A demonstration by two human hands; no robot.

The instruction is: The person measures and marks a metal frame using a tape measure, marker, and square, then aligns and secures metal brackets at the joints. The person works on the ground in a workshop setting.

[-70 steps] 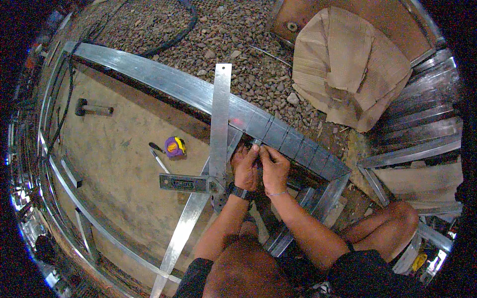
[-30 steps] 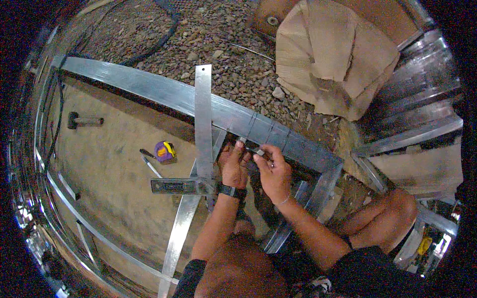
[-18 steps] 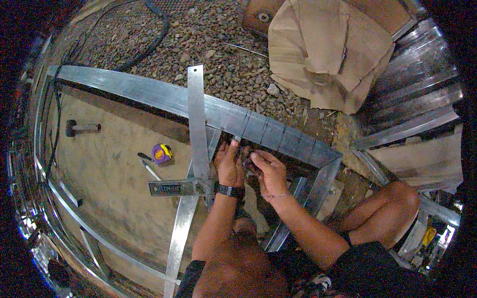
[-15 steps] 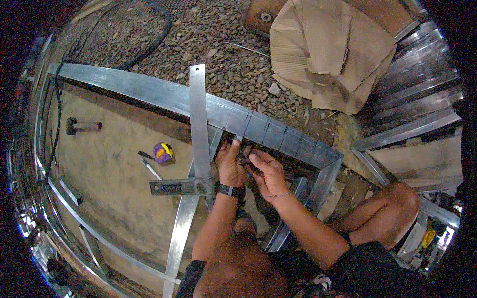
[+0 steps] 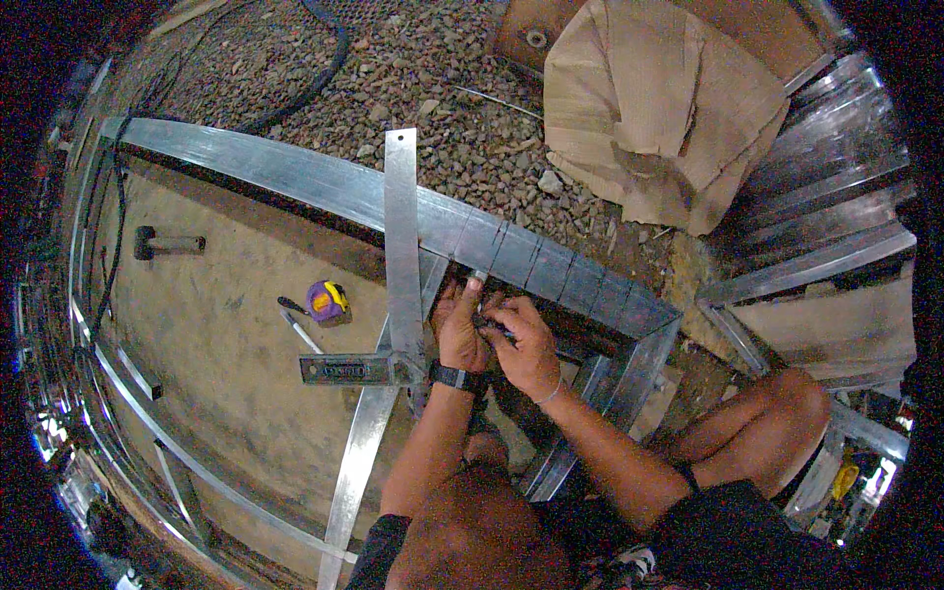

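Note:
My left hand (image 5: 460,326), with a dark wristband, is closed at the near edge of a long galvanized metal beam (image 5: 551,265). Its thumb tip points up against that edge; the curled fingers are partly hidden. Right beside it, my right hand (image 5: 528,344) has its fingers pinched together around something small and dark between the two hands, too hidden to name. Several dark crosswise lines mark the beam's top face. A try square (image 5: 401,216) lies left of my hands, its long blade crossing the beam and its handle pointing left.
A purple and yellow tape measure (image 5: 326,300), a white pen-like stick (image 5: 301,331) and a hammer (image 5: 169,244) lie on the sandy floor at left. Metal bars (image 5: 356,462) frame the area. Beyond are gravel (image 5: 442,88), a cardboard piece (image 5: 659,108) and corrugated sheet metal (image 5: 826,167).
My right hand has drawn in toward the left, its fingers curling closer against my left hand. The whole view has shifted slightly; my left hand stays at the beam's edge.

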